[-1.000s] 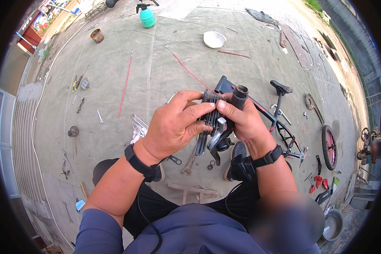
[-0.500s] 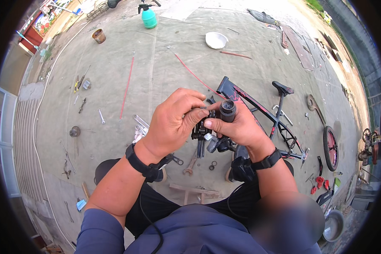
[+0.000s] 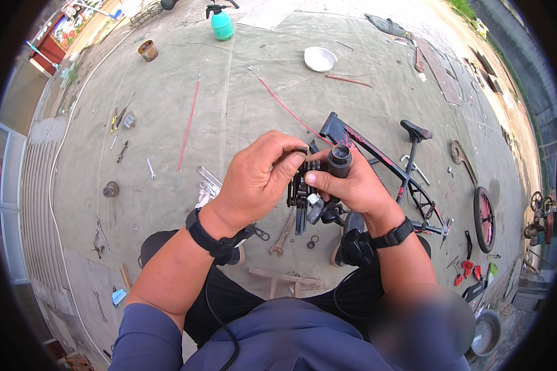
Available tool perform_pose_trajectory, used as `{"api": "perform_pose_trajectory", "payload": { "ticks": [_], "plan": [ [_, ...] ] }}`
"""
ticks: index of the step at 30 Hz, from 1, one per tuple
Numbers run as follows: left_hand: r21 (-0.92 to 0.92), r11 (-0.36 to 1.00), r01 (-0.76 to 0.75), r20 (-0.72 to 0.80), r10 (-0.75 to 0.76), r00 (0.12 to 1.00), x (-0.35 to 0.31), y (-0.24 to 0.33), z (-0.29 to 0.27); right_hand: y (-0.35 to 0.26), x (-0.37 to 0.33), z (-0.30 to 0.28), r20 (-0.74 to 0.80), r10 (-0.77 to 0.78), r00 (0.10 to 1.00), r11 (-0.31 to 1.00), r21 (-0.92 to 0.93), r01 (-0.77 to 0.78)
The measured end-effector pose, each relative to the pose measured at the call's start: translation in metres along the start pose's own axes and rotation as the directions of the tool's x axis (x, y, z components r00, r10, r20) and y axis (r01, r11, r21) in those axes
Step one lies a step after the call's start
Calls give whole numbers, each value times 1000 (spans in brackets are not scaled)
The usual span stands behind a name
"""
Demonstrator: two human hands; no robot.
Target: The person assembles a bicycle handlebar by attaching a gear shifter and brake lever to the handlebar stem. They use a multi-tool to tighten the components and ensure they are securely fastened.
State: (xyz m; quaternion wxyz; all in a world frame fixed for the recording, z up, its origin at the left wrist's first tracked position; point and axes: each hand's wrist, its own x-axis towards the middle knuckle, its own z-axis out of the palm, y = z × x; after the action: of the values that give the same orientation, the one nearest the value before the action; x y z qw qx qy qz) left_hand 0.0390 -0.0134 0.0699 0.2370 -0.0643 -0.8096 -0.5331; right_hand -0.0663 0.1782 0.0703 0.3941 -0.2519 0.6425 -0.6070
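The left hand (image 3: 257, 179) pinches a small dark piece (image 3: 303, 149) at its fingertips; the right hand (image 3: 356, 183) grips a black cylindrical tube (image 3: 340, 162), a black and silver metal assembly (image 3: 314, 211) close beside it. A black-and-red bicycle frame (image 3: 377, 151) bounds the right side; leftward, room opens over grey-green floor sheeting (image 3: 167, 207) past a thin straight red cable (image 3: 189, 124) toward a ridged grey strip (image 3: 39, 191).
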Motion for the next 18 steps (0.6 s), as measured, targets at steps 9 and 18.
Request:
{"api": "perform_pose_trajectory", "payload": {
  "ticks": [9, 18],
  "plan": [
    [-93, 992, 89, -19, -91, 996, -2, 3, 2, 3, 1, 1, -6, -11, 1000, 1000, 10, 11],
    [-53, 991, 120, -15, -121, 993, -2, 4, 0, 3, 1, 2, -15, -7, 1000, 1000, 18, 7]
  ]
}}
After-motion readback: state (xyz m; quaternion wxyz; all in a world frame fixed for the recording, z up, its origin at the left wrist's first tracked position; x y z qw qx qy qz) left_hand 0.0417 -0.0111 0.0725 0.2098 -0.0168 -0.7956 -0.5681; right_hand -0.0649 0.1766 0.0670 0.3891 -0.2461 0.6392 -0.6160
